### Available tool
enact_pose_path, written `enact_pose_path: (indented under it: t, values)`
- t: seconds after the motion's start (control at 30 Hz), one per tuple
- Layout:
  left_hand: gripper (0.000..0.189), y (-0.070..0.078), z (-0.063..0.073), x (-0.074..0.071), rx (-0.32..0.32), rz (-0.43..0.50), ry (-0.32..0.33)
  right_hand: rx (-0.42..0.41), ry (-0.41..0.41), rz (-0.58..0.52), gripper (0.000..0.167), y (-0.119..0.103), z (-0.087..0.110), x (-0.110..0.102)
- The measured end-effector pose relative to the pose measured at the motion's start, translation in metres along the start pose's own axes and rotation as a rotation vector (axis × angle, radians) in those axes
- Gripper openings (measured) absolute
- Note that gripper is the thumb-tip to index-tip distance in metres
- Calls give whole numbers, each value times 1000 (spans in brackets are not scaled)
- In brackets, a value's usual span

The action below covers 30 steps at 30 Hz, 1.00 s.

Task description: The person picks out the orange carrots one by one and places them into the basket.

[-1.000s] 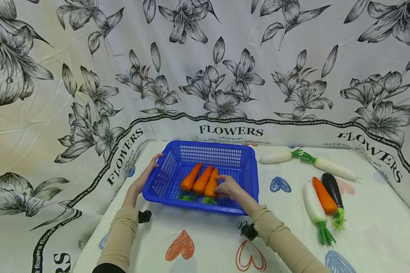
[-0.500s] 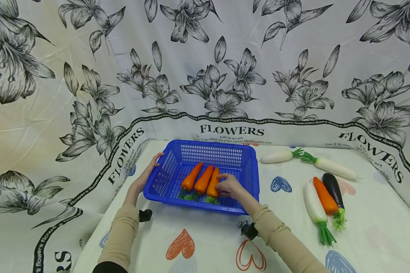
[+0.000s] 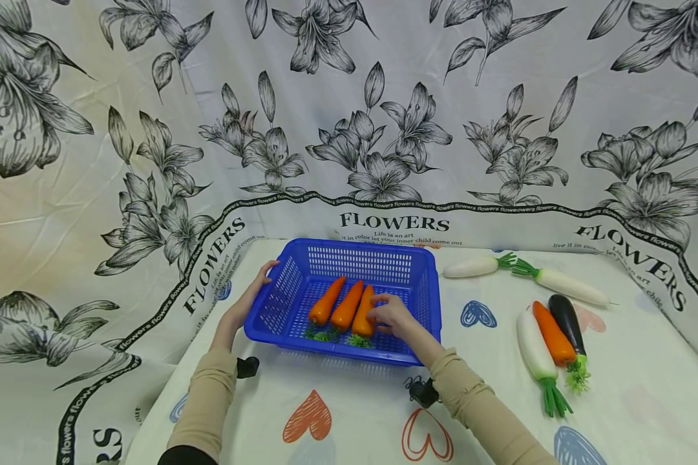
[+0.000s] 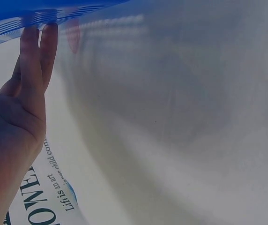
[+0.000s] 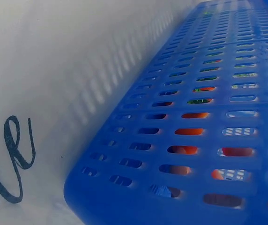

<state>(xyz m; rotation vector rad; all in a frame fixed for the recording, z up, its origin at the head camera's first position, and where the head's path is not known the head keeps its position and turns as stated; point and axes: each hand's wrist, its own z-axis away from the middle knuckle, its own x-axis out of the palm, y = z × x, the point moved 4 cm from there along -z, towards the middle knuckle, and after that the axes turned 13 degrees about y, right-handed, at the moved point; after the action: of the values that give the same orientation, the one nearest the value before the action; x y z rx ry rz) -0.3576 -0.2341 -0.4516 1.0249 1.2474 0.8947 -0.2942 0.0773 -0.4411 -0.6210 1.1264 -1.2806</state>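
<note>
Holding the blue slotted basket (image 3: 423,294) by its left rim with left hand (image 3: 253,288), likely to steady it; touching the rightmost carrot (image 3: 362,315) inside with right hand (image 3: 391,315), perhaps to align it, impossible to tell if pinched. Roughly parallel in the basket: two more carrots (image 3: 346,309). Right of the basket: daikon (image 3: 536,342), fourth carrot (image 3: 552,332) and eggplant (image 3: 566,324) grouped; off its far right corner, two more daikons (image 3: 470,267).

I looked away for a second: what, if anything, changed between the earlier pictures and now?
Hardly anything: the rightmost carrot in the blue basket may sit slightly further right, but the view shifted too. Nothing was visibly taken or let go. The right fingers stay at that carrot, the left fingers at the basket's left side, and the outside vegetables lie as before.
</note>
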Motion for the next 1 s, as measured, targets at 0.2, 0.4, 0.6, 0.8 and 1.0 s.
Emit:
enact_pose_path:
  t: [0.2, 0.4, 0.6, 0.8, 1.0]
  values:
    - [53, 1, 1, 0, -3, 1, -5, 29, -10, -31, 48, 1, -5, 0]
    - [53, 1, 1, -1, -7, 6, 3, 63, -23, -102, 50, 0, -3, -2]
    - [50, 2, 0, 0, 7, 15, -9, 78, -35, -184, 50, -3, -2, -6]
    - [52, 3, 1, 0, 15, -2, -13, 94, -65, -242, 50, -1, -5, -6]
    - [50, 3, 3, -1, 30, 1, -30, 93, -135, -337, 51, -4, -2, -7]
